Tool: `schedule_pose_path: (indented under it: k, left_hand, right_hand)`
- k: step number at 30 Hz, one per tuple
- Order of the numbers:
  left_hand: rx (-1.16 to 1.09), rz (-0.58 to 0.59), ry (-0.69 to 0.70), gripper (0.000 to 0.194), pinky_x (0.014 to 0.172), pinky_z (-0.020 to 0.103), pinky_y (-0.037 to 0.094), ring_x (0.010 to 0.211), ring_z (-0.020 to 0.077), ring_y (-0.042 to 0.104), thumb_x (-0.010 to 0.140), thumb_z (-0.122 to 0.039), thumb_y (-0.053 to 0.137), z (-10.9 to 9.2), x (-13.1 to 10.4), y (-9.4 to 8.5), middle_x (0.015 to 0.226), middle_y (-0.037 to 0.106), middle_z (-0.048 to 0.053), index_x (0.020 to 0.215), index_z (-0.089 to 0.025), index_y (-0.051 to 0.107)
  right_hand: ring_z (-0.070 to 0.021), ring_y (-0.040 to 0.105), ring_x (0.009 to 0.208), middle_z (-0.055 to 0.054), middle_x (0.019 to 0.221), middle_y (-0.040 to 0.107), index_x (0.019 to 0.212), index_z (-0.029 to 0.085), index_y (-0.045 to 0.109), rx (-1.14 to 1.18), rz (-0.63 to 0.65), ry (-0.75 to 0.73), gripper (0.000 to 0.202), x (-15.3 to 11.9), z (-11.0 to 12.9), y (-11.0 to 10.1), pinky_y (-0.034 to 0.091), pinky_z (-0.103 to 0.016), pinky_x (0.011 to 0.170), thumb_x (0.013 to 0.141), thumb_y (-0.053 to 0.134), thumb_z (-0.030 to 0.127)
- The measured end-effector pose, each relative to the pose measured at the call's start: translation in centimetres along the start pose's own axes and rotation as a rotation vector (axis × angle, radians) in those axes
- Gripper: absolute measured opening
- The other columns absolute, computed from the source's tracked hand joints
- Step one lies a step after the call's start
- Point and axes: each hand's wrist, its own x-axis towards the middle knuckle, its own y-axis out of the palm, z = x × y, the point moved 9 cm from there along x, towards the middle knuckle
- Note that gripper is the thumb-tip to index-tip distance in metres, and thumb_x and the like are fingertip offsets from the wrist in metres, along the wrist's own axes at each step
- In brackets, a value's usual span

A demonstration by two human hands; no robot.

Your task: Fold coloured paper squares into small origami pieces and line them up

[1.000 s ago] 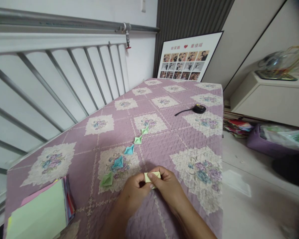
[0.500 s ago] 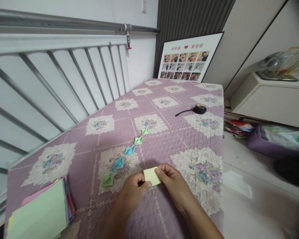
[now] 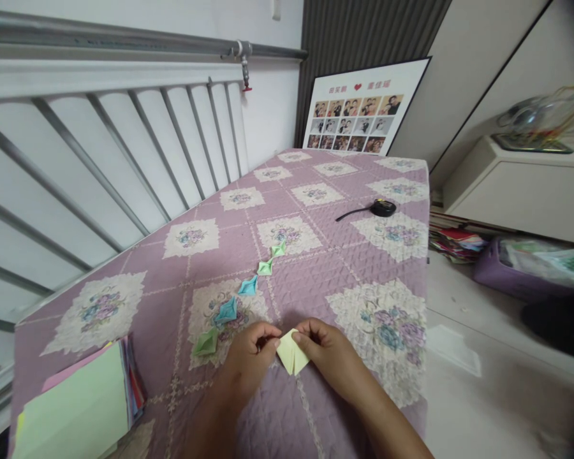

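Observation:
Between my two hands is a small folded piece of yellow paper, turned corner-down, with a slit or fold line running to its lower point. My left hand pinches its left corner between thumb and fingers. On the upper right side, my right hand grips it with the thumb on top. Just beyond my left hand, folded paper boats lie in a slanting row: a green paper boat nearest, a blue paper boat, another blue one, then two light green ones, the farthest paper boat among them.
A stack of coloured paper lies at the near left on the floral quilted cover. A black tape measure with a strap rests at the far right. A white radiator borders the left; a purple bin stands right.
The yellow paper has gone from a flat rectangle to a corner-down diamond shape with a split at its lower point. Both hands keep hold of it and have shifted slightly.

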Motion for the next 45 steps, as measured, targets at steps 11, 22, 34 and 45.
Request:
schedule_pose_path:
  k: [11, 22, 34, 45]
  left_hand:
    - [0.437, 0.039, 0.131, 0.023, 0.081, 0.029, 0.040, 0.089, 0.0177, 0.055, 0.083, -0.013, 0.045, -1.4, -0.1, 1.1, 0.094, 0.063, 0.002, 0.096, -0.022, 0.062]
    - [0.570, 0.064, 0.138, 0.023, 0.083, 0.030, 0.040, 0.093, 0.0191, 0.054, 0.086, -0.013, 0.042, -1.8, -0.2, 1.6, 0.096, 0.060, 0.004, 0.098, -0.022, 0.061]
    - [0.537, 0.018, 0.106, 0.017, 0.082, 0.029, 0.039, 0.091, 0.0177, 0.053, 0.084, -0.012, 0.048, -1.6, -0.2, 1.3, 0.094, 0.057, 0.003, 0.091, -0.022, 0.061]
    - [0.539, 0.006, 0.112, 0.015, 0.079, 0.029, 0.037, 0.090, 0.0176, 0.052, 0.083, -0.010, 0.049, -1.6, -0.3, 1.4, 0.092, 0.058, 0.001, 0.087, -0.022, 0.058]
  right_hand:
    - [-0.0204, 0.057, 0.086, -0.006, 0.089, 0.062, 0.091, 0.019, 0.063, -0.662, -0.109, -0.233, 0.014, 0.4, 1.2, 0.3, 0.042, -0.030, 0.074, 0.081, 0.054, 0.020]
    - [-0.0192, 0.054, 0.084, -0.004, 0.085, 0.059, 0.090, 0.022, 0.067, -0.768, -0.025, -0.211, 0.015, 0.3, 1.4, 0.4, 0.040, -0.030, 0.073, 0.078, 0.059, 0.020]
    - [-0.0205, 0.054, 0.087, -0.005, 0.088, 0.059, 0.096, 0.021, 0.066, -0.736, -0.047, -0.210, 0.022, 0.3, 1.3, 0.1, 0.040, -0.030, 0.075, 0.075, 0.062, 0.018]
    - [-0.0170, 0.054, 0.077, -0.002, 0.080, 0.060, 0.073, 0.021, 0.058, -0.714, -0.045, -0.235, 0.004, 0.4, 1.1, 0.3, 0.037, -0.028, 0.069, 0.076, 0.060, 0.020]
